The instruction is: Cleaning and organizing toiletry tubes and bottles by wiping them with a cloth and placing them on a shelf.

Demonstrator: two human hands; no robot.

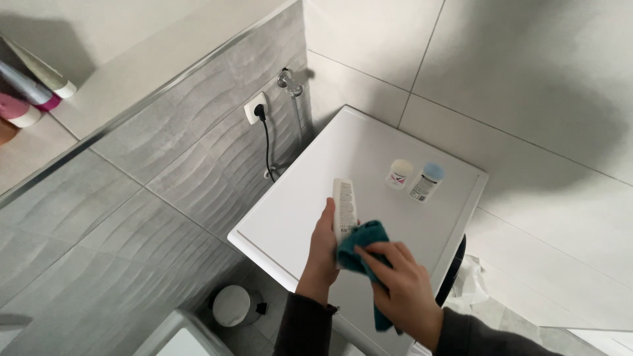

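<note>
Two deodorant sticks (pixel 413 180) beyond hands, white washer top (pixel 369 151), wall socket (pixel 255 107)

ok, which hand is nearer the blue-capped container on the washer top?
Right. The right hand, pressing the teal cloth, sits below the blue-capped container. The left hand, holding the white tube, is farther off to its left.

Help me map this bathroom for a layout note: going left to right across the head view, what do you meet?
Tubes on the shelf → small round bin → wall socket with black plug → white tube in the left hand → white-capped deodorant → blue-capped deodorant.
</note>
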